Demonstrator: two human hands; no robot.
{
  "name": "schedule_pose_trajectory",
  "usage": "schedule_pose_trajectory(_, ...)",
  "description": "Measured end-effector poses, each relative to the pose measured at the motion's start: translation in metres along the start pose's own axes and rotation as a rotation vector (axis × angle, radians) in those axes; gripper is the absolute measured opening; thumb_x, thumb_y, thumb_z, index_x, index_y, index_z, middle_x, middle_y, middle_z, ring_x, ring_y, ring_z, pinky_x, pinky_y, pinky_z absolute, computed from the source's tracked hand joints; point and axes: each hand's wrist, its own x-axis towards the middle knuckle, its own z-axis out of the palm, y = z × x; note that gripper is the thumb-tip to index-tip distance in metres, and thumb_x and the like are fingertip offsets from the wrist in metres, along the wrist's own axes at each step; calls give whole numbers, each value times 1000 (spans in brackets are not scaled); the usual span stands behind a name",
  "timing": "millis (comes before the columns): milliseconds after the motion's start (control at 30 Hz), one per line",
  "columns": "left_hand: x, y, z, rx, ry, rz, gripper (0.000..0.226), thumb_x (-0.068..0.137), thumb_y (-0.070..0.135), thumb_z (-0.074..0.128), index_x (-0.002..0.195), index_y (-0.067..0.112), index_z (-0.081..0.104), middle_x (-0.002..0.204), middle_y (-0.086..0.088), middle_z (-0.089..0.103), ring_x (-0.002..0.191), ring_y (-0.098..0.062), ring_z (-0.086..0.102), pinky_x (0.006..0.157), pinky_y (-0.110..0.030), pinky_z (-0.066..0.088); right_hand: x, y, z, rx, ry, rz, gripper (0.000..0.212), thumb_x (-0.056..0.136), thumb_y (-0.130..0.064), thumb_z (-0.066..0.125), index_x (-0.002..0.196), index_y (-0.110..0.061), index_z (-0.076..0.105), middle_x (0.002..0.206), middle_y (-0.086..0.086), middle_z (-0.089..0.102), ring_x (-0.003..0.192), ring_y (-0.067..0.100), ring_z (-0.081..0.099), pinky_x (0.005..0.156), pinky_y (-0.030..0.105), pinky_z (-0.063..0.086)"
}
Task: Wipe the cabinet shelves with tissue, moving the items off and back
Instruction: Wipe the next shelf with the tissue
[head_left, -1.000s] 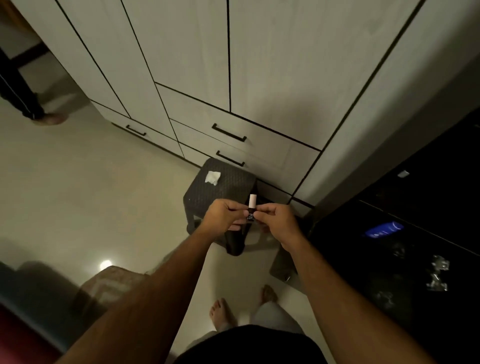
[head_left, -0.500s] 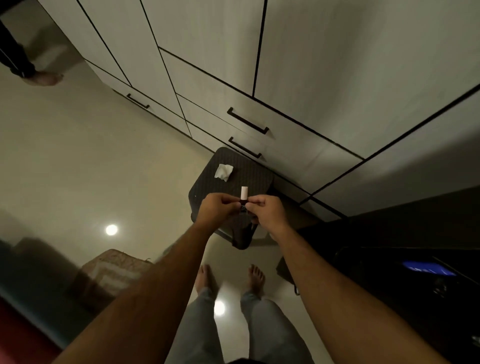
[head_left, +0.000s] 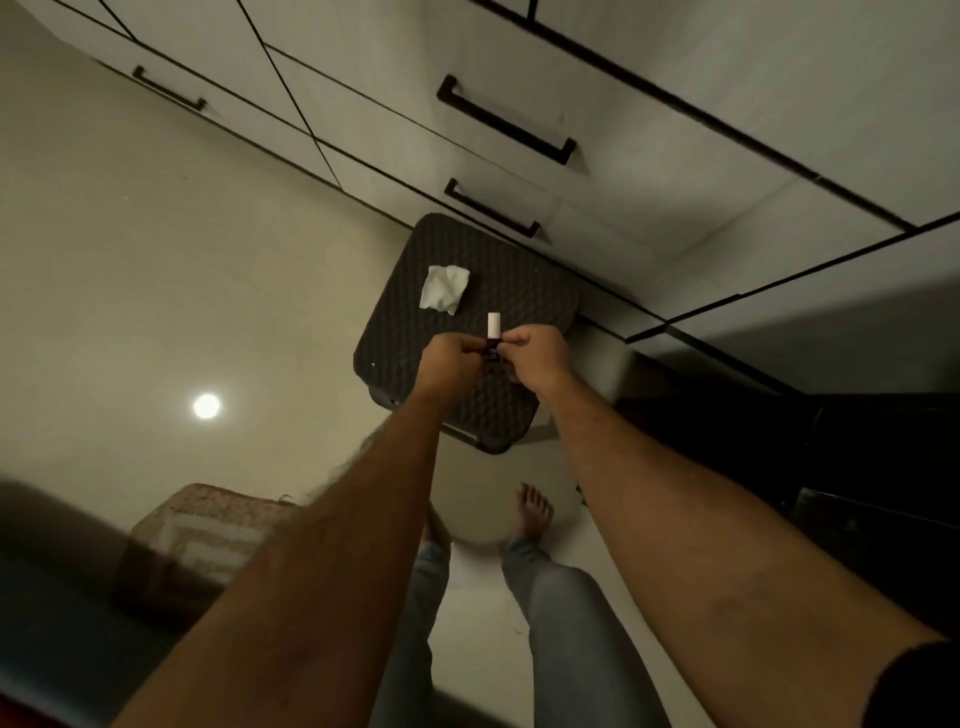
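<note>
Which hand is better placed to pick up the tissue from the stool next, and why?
Probably the left hand. The tissue lies on the stool on its side, up and left of both hands. The right hand, farther off, can keep pinching the small bottle.

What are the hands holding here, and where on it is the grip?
Both hands, left hand and right hand, pinch a small bottle at its dark lower body; its white cap sticks up free.

dark stool (head_left: 498, 415), woven basket (head_left: 208, 525)
</note>
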Motion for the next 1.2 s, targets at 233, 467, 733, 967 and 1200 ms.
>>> schedule_pose_trajectory(233, 39, -19, 20, -86, -53, -64, 30, 88, 3, 57, 113, 12, 71, 99, -6, 71, 90, -20, 67, 89, -40, 55, 39, 23, 14, -55, 40, -20, 17, 89, -11, 64, 101, -8, 74, 92, 11, 74, 86, 25, 70, 81, 47, 57)
schedule_pose_trajectory(467, 54, -21, 26, -94, -59, -54, 31, 91, 3, 53, 114, 14, 70, 91, 1, 67, 85, -16, 67, 82, -32, 57, 50, 23, 19, -160, 118, -83, 15, 88, -13, 66, 98, -9, 76, 91, 7, 74, 84, 20, 70, 80, 31, 55)
schedule_pose_trajectory(733, 39, -35, -1, -176, 88, -43, 36, 93, 4, 48, 122, 15, 66, 113, -1, 67, 87, -9, 65, 85, -29, 55, 51, -5, 18, -360, 244, -181, 17, 89, -20, 63, 102, -12, 72, 103, 7, 72, 96, 22, 66, 83, 36, 53)
schedule_pose_trajectory(967, 33, -61, -65, -47, 317, 0, 37, 90, 6, 48, 121, 16, 67, 120, -1, 67, 105, -12, 61, 100, -31, 48, 88, -79, 51, -361, 198, -183, 48, 89, -26, 67, 132, -10, 52, 131, 10, 57, 119, 23, 56, 92, 35, 52)
schedule_pose_trajectory(1200, 4, -60, -75, -57, 300, -34, 38, 87, 8, 50, 120, 15, 67, 116, -2, 70, 106, -17, 63, 99, -34, 49, 73, -69, 53, -512, 199, -156, 23, 94, -22, 58, 109, -5, 66, 111, 12, 67, 103, 24, 64, 85, 34, 55)
